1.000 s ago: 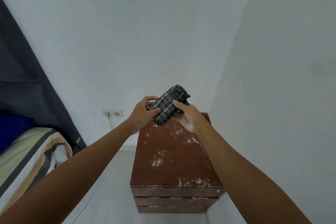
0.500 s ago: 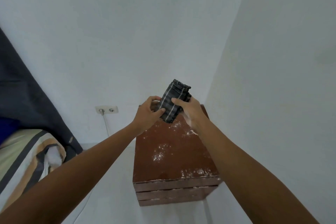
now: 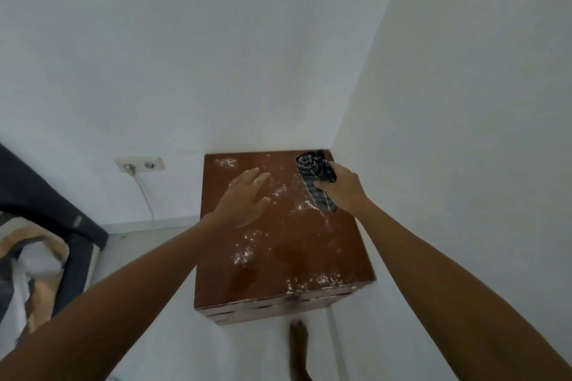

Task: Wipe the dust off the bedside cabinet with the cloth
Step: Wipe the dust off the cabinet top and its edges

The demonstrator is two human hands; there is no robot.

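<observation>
The brown wooden bedside cabinet stands in the room's corner, its top speckled with white dust. My right hand grips a dark striped cloth, bunched up, at the cabinet's far right corner; whether the cloth touches the wood I cannot tell. My left hand is over the left half of the top with its fingers spread and straight, holding nothing.
White walls close in behind and to the right of the cabinet. A wall socket with a plugged cable sits to the left. A bed with dark frame and striped bedding is at far left. My bare foot stands on the pale floor before the cabinet.
My left hand has let go of the cloth and moved left, fingers spread. My right hand carried the cloth to the far right corner. The camera has tilted down over the cabinet.
</observation>
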